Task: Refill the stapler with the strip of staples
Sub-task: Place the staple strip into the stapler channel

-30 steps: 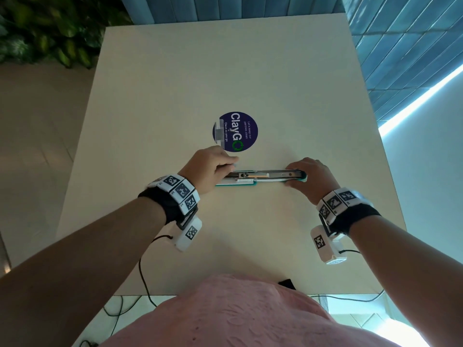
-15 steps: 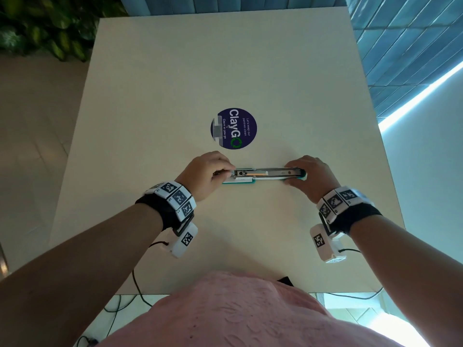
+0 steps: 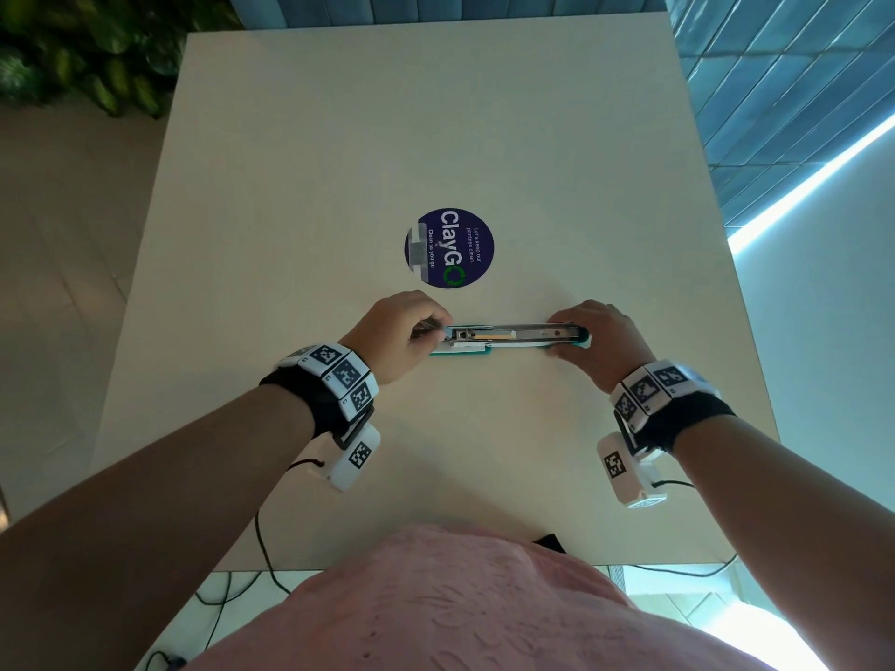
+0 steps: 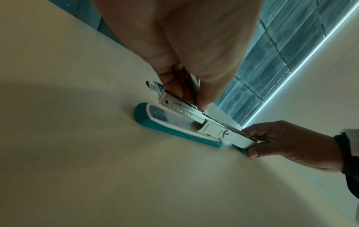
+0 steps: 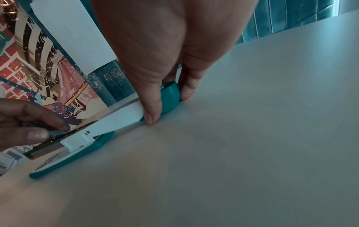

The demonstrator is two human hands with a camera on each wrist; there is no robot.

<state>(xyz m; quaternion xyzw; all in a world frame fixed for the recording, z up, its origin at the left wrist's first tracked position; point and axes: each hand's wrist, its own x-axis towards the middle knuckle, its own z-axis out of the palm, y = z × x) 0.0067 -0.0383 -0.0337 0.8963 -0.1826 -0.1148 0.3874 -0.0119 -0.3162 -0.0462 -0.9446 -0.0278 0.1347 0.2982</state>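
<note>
A teal and white stapler (image 3: pixel 513 337) lies opened out flat across the table, its metal magazine facing up. My left hand (image 3: pixel 428 330) is at its left end and pinches a short silvery strip of staples (image 4: pixel 194 82) between thumb and fingers, right over the magazine's (image 4: pixel 180 111) open channel. The strip's lower end is hidden by my fingers. My right hand (image 3: pixel 574 337) grips the stapler's right end, the teal cover (image 5: pixel 170 95), thumb on the near side and fingers on the far side, pressing it to the table.
A round dark-blue sticker (image 3: pixel 449 247) lies flat on the beige table (image 3: pixel 339 138) just beyond the stapler. The near table edge (image 3: pixel 436 569) runs close to my body, with cables hanging below it. A leafy plant (image 3: pixel 87 50) stands off the far left corner.
My left hand has drawn slightly back toward the stapler's left end with the strip. The right hand keeps the same hold. The stapler has not moved.
</note>
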